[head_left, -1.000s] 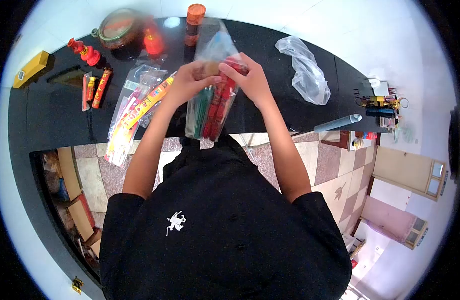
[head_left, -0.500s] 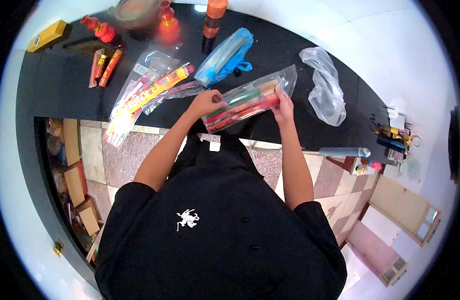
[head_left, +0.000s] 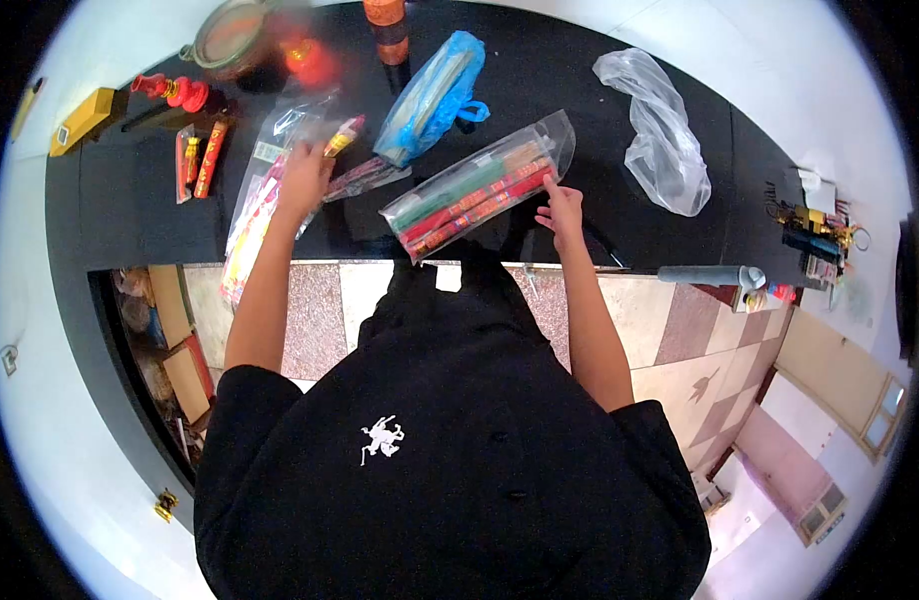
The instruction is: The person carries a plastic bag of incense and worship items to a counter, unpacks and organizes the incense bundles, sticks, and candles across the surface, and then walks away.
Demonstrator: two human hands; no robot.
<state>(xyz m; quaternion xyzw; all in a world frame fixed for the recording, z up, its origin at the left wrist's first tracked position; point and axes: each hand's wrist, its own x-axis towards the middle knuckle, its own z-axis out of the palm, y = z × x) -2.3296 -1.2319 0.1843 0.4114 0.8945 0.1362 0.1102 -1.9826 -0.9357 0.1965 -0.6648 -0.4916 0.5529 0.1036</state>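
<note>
A clear packet of red and green sticks (head_left: 475, 196) lies slantwise on the black counter (head_left: 540, 60). At its right end, my right hand (head_left: 563, 210) touches the edge with the index finger, the other fingers apart. My left hand (head_left: 305, 178) is over the yellow and pink packets (head_left: 252, 235) on the left, its fingers bent down onto them; the fingertips are blurred, and whether they grip a packet cannot be made out. Between the hands, further back, lies a blue plastic bag (head_left: 432, 98) with long sticks inside.
A crumpled clear bag (head_left: 665, 150) lies at the right. Along the back stand an orange-brown cylinder (head_left: 388, 30), a pot (head_left: 230, 38) and red ornaments (head_left: 185, 93). Small red tubes (head_left: 211, 160) and a yellow box (head_left: 83, 120) are at the left. A grey roll (head_left: 710, 276) crosses the front edge.
The red and green packet has gone from being held in both hands to lying on the counter. My left hand has moved left to the yellow and pink packets. The blue bag came into view on the counter.
</note>
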